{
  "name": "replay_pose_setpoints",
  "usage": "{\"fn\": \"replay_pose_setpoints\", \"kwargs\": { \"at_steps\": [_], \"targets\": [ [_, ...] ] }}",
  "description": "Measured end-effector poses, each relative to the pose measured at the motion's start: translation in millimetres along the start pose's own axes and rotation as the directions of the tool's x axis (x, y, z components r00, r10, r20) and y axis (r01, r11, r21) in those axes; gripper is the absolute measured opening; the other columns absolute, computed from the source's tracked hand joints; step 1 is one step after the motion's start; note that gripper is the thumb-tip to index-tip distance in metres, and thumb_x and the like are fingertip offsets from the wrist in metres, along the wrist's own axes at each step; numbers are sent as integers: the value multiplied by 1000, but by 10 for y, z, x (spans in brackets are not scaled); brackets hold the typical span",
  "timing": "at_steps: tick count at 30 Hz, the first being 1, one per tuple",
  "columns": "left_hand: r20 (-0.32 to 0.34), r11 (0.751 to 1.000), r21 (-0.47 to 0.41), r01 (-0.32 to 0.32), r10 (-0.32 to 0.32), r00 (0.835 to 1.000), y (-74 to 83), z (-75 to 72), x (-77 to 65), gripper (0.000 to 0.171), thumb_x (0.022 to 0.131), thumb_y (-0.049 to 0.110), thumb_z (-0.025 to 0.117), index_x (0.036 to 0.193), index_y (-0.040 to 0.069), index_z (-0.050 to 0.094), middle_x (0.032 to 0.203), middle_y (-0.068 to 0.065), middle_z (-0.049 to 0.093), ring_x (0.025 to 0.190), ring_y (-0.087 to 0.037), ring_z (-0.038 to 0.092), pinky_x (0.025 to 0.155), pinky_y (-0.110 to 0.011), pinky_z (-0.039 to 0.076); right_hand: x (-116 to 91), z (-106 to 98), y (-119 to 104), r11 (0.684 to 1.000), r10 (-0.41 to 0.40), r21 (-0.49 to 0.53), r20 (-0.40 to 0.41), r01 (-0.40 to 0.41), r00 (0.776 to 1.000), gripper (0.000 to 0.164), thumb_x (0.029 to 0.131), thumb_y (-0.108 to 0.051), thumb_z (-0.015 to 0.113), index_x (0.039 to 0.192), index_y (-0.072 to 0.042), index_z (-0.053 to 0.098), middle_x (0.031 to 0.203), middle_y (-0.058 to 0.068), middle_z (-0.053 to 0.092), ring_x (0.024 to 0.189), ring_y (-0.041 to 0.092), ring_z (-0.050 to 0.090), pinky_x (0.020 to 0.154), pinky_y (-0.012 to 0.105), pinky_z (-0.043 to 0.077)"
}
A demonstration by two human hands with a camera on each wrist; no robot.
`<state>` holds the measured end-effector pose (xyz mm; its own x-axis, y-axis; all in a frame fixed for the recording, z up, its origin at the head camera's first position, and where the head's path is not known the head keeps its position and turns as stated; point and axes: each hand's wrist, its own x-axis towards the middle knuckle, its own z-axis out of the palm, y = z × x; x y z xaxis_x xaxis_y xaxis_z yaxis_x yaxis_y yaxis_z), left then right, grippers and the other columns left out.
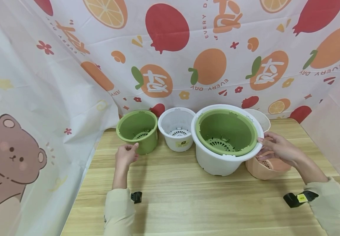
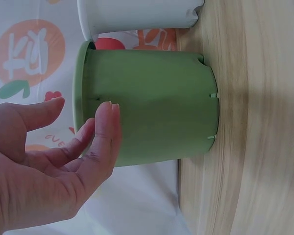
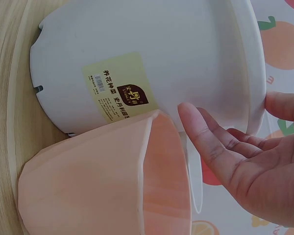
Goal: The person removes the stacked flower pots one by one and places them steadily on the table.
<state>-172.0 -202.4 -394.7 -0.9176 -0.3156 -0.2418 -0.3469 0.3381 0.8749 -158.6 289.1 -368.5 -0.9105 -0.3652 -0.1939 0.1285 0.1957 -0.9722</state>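
In the head view, a large white flowerpot [image 1: 217, 162] stands right of centre with a green flowerpot [image 1: 231, 126] nested inside it. My right hand [image 1: 280, 149] holds the white pot's rim at its right side, thumb at the rim and fingers under its lip, as the right wrist view also shows. On the left stands another green flowerpot [image 1: 149, 142]. My left hand [image 1: 125, 157] is at its near side, thumb and fingers apart. In the left wrist view, the left fingers [image 2: 105, 132] overlap this green pot near its rim and grip nothing.
Between the green pot and the large white one stands a smaller white pot [image 1: 179, 144]. A peach pot [image 1: 264, 172] is under my right hand, with another pale pot [image 1: 261, 119] behind. Printed cloth [image 1: 181, 65] hangs along the back of the wooden table [image 1: 187, 203].
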Motion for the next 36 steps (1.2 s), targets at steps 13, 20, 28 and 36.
{"fn": "replay_pose_setpoints", "kwargs": {
  "at_steps": [13, 20, 28, 36],
  "targets": [
    [13, 1000, 4, -4, 4, 1000, 22, 26, -4, 43, 94, 25, 50, 115, -12, 48, 111, -29, 51, 61, -8, 58, 59, -20, 55, 5, -6, 4, 1000, -3, 0, -2, 3, 1000, 32, 98, -19, 43, 114, 8, 32, 88, 10, 62, 79, 28, 64, 72, 49, 53],
    [13, 1000, -2, 1, -1, 1000, 31, 39, -10, 43, 94, 25, 50, 115, -12, 48, 111, -27, 51, 63, -9, 59, 61, -21, 55, 5, -12, 14, 1000, -1, 1, -5, 1, 1000, 32, 98, -19, 43, 114, 7, 32, 88, 10, 62, 79, 28, 64, 72, 50, 53],
    [23, 1000, 6, 4, -4, 1000, 61, 71, -7, 43, 94, 27, 51, 114, -11, 50, 111, -26, 52, 68, -13, 60, 62, -21, 55, 6, -10, 8, 1000, 9, -6, -9, -10, 1000, 36, 98, -20, 43, 116, 9, 30, 88, 11, 62, 80, 28, 63, 72, 49, 53],
    [49, 1000, 1, -17, 17, 999, 102, 136, -15, 41, 94, 27, 51, 113, -9, 51, 110, -26, 53, 74, -20, 63, 65, -25, 56, 6, -7, 7, 1000, 17, -6, -17, -17, 1000, 36, 98, -20, 43, 116, 8, 30, 88, 10, 62, 79, 28, 64, 72, 50, 53]
  ]
}}
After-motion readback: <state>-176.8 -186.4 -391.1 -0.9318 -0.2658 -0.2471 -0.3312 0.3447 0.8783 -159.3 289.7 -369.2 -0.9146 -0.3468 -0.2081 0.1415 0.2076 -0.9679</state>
